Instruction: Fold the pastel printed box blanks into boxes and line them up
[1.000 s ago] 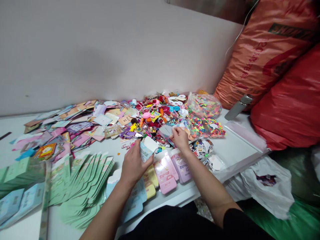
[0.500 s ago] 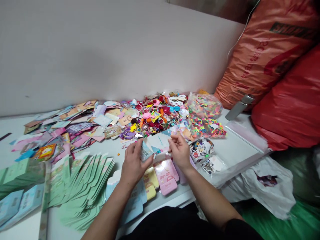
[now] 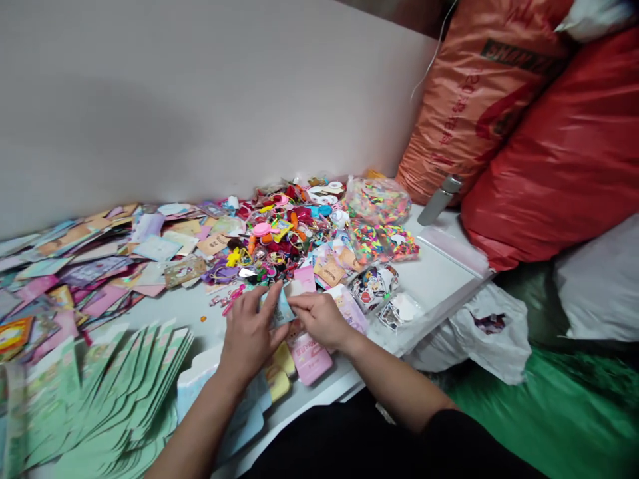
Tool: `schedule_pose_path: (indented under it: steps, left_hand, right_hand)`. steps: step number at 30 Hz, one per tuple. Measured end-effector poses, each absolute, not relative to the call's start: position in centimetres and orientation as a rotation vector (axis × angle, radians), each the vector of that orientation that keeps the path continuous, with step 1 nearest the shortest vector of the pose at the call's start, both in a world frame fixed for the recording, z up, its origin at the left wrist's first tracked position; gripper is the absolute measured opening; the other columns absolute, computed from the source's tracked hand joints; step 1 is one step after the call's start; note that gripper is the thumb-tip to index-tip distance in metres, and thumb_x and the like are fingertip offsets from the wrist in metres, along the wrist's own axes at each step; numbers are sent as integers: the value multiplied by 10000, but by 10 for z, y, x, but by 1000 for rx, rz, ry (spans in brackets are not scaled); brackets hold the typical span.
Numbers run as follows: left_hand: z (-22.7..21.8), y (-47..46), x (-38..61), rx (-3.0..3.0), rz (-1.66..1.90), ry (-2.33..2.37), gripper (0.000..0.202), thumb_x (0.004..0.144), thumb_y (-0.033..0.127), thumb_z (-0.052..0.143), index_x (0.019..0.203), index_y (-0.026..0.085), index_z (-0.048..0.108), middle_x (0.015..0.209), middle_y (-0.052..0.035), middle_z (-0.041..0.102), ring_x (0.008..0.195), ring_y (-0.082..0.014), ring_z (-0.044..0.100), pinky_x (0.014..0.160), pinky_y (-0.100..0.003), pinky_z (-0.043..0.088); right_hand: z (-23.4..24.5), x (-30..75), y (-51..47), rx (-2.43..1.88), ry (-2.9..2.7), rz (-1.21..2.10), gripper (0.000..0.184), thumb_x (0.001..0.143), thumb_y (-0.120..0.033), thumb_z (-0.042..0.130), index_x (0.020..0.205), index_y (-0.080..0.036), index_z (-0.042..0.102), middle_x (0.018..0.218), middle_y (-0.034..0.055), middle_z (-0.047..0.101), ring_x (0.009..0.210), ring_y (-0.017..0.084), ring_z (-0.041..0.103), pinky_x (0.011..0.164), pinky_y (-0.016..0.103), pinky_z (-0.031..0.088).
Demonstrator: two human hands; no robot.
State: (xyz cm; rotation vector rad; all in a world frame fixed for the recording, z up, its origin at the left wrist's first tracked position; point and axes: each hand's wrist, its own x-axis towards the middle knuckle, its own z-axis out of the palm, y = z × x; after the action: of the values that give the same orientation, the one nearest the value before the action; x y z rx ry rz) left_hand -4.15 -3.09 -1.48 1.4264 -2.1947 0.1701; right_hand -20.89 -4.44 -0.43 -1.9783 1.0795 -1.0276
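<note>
Left hand [image 3: 248,338] pinches a pale blue card [image 3: 280,310], fingers partly closed. Right hand [image 3: 319,320] grips the same card from the other side. Card is held just above a pink box [image 3: 312,359], near the front edge of the table [image 3: 429,279]. Fanned green cards [image 3: 100,392] lie toward the left; a heap of small trinkets [image 3: 279,233] sits behind.

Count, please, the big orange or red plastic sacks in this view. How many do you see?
2: the orange plastic sack at upper right, and the red plastic sack just right of it, touching it. Others could be hidden behind them.
</note>
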Motion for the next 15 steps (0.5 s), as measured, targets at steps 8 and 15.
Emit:
schedule_pose_path:
  steps: [8,15]
  left_hand:
    - [-19,-35,-35,1517,-126,-2024,720,793,523,533,1403,215,307,1266,-131,515,1147,-302,470,964,-453,394]
    - [-23,-35,-39,1512,-180,-2031,698,798,541,509,1376,182,356,1258,-143,522,1153,-302,471,965,-444,390]
  right_hand:
    - [-6,-354,-83,-2068,1870,-642,310,802,-141,567,1090,-186,675,1099,89,665,999,204,609,900,319,448]
    - [-33,-395,-76,-2161,1989,-245,221,847,-158,516,956,-200,704,985,63,684,940,177,606,837,252,430]
